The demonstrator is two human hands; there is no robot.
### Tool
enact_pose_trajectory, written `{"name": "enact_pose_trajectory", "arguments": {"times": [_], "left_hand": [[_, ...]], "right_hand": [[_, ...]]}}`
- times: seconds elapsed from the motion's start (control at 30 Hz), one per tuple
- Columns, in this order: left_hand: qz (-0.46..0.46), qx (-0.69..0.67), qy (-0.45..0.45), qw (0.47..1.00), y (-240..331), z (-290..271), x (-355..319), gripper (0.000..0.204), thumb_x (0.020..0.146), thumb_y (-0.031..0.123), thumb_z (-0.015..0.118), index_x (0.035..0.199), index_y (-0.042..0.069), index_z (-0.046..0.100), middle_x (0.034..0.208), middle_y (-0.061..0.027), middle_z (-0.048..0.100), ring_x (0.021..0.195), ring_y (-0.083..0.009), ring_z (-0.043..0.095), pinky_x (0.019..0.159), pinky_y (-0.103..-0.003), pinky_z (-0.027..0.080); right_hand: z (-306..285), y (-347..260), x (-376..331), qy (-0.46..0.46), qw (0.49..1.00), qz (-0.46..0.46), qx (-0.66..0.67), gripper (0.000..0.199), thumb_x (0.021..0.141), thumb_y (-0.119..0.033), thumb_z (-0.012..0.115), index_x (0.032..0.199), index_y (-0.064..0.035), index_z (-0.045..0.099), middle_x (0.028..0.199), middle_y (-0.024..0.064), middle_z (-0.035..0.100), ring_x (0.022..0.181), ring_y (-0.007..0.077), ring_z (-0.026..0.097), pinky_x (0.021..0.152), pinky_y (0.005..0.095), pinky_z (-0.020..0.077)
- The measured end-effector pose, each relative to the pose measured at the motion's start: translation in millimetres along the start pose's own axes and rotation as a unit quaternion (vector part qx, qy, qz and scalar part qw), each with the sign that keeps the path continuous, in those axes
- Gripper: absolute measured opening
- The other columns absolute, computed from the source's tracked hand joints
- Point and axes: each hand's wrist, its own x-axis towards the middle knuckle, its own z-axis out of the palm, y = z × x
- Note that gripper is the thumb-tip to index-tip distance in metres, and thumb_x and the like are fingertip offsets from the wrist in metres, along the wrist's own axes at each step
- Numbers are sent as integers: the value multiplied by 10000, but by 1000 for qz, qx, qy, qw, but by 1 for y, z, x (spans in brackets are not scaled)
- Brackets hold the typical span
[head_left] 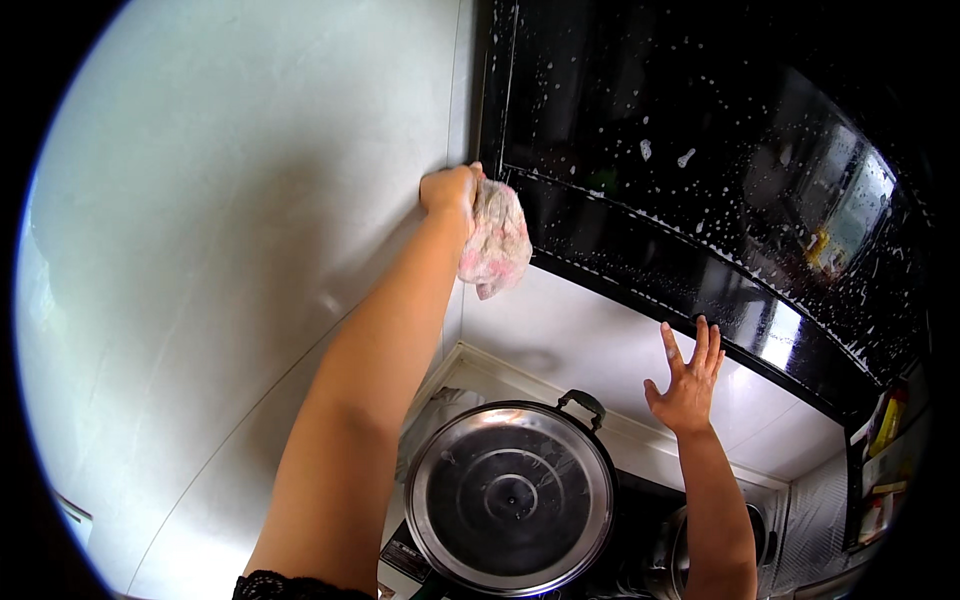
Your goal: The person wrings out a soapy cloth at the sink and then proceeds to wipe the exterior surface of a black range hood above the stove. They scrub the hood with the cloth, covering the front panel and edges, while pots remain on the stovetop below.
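Note:
My left hand (452, 192) is closed round a crumpled pale cloth with pink patches (497, 240), at the left edge of a glossy black range hood (640, 215). White suds and drops speckle the hood's dark face. Lower on the right, my right hand (686, 388) has its fingers spread, and their tips reach the hood's lower edge. Nothing is in that hand. Part of the cloth hangs down below my left fist, and the fingers on its far side are partly hidden.
Below my arms, a large lidded pan (512, 498) with a black side handle stands on the stove. Another metal pot (680, 550) is partly behind my right forearm. A pale wall (220, 250) rises close on the left. Shelved packages (888, 425) are at the far right.

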Motion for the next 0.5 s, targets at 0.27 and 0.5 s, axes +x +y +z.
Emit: {"name": "enact_pose_trajectory", "arguments": {"times": [0.27,0.5], "left_hand": [[-29,16,22,999,-26,-12,1,134,861,30,620,739,-2,576,710,-104,562,565,-237,540,515,-413,484],[-18,-72,-13,997,0,-1,-2,47,788,-72,558,777,-45,595,743,-104,612,593,-205,575,518,-369,473]], "right_hand": [[0,3,-2,-3,1000,7,-8,907,584,-180,767,1408,-302,409,1493,208,184,1359,478,183,1056,643,220],[1,0,-1,0,1000,5,-1,882,593,-186,770,1398,-293,427,1490,208,189,1363,477,179,1057,640,224]]}}
